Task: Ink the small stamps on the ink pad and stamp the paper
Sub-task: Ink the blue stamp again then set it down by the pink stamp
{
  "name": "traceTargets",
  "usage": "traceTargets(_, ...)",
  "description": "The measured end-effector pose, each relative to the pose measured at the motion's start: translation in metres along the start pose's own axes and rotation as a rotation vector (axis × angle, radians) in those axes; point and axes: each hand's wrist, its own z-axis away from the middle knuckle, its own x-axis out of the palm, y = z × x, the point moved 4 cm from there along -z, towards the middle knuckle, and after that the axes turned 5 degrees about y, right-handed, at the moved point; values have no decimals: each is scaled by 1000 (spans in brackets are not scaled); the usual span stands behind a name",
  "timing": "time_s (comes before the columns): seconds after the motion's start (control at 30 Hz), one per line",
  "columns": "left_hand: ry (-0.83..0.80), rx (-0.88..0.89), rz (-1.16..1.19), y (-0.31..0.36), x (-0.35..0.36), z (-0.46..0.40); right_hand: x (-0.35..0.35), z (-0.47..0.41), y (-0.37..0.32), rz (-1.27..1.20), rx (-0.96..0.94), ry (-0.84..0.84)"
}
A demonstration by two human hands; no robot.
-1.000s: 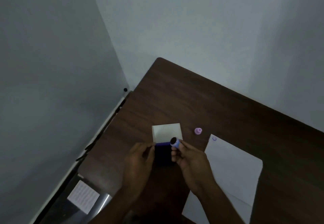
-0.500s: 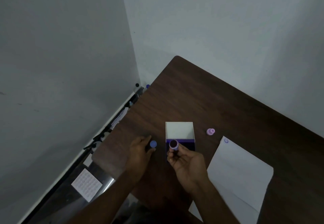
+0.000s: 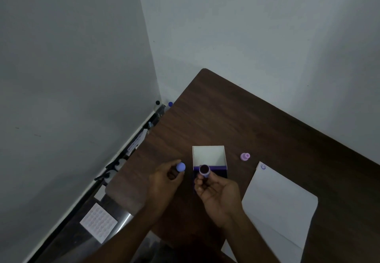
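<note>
My right hand (image 3: 216,190) grips a small purple stamp (image 3: 204,169) with its dark face turned up toward me, just above the near edge of the ink pad case (image 3: 209,167). The case lies open on the dark table, its white lid (image 3: 208,156) raised behind. My left hand (image 3: 164,182) pinches a round blue cap (image 3: 181,167) to the left of the case. A pink stamp (image 3: 245,156) stands on the table to the right. The white paper (image 3: 277,203) lies further right, with one blue smiley print (image 3: 263,167) at its far corner.
The dark wooden table (image 3: 257,123) sits in a corner between two grey walls. Left of the table's edge runs a gap with cables, bottles (image 3: 170,104) and a white dotted sheet (image 3: 98,222) lower down.
My left hand has pulled away to the left with the blue cap. My right hand has kept the stamp, face up, over the ink pad case. The view has shifted.
</note>
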Motion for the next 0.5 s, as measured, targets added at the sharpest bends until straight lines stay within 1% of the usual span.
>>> traceTargets(0.13,-19,62,134,20,-6,12,1,-2,1,1,7,-2)
traceTargets(0.23,-39,115,167,31,-11,16,3,-3,2,12,3,-15)
traceTargets(0.37,-95,91,142,39,-12,17,6,-2,5,53,9,-51)
traceTargets(0.5,-103,87,200,43,-14,17,8,-2,5,74,-2,-70)
